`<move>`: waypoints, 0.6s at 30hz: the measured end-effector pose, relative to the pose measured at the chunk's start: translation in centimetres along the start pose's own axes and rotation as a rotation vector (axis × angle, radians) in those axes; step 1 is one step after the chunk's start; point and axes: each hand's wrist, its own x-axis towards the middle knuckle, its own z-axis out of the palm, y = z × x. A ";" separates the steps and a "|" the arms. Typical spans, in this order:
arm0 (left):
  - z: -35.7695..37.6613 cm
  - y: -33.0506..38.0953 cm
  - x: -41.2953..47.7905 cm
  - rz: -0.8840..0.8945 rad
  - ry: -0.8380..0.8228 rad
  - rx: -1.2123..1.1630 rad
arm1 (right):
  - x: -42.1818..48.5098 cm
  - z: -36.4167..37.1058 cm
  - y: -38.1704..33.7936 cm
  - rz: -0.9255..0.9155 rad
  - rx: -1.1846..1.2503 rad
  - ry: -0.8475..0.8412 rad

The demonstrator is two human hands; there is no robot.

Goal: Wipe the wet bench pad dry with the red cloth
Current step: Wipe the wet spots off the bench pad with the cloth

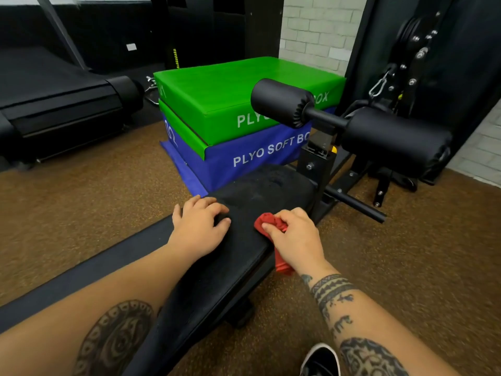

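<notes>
Fingers of the right hand (294,234) are gripping the bunched red cloth (271,222) on the bench pad (260,191), while the left hand (202,226) is resting flat and relaxed beside it. Bunching is shrinking the wiping face, so damp streaks could be getting missed.

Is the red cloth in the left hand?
No, the right hand grips the red cloth; the left hand rests bare on the bench pad.

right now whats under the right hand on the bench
The red cloth, bunched in the right hand, lies on the bench pad, one end hanging off its edge. The pad beneath is covered.
</notes>
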 end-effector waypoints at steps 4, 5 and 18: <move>0.9 0.1 1.9 -0.022 -0.005 0.048 | 2.9 -0.3 0.3 0.082 -0.092 0.064; 1.1 -0.1 2.1 -0.028 0.006 0.043 | 3.7 -0.6 0.5 0.102 -0.127 0.086; 1.8 -1.2 4.1 0.039 0.127 0.111 | 10.0 -1.3 2.3 -0.173 -0.424 -0.032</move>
